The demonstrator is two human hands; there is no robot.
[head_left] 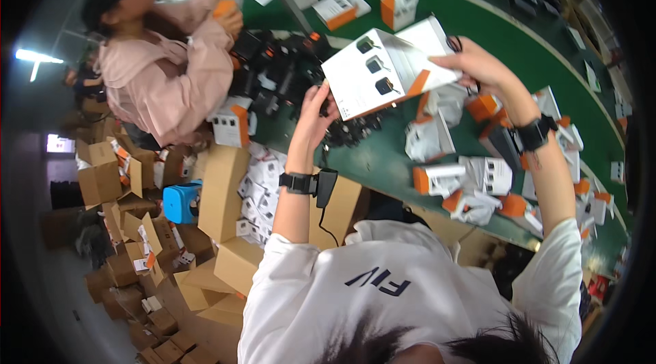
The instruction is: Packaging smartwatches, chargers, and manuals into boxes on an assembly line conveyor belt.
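white box (393,70) held above green table (365,159)
left hand (316,116) pinches its left edge, right hand (482,66) its open right end; a light, steady grip should help avoid creases.

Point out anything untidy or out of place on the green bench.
The black items left of the held box lie in a loose, jumbled heap, and the white-and-orange boxes to its lower right sit at differing angles. No clear damage shows.
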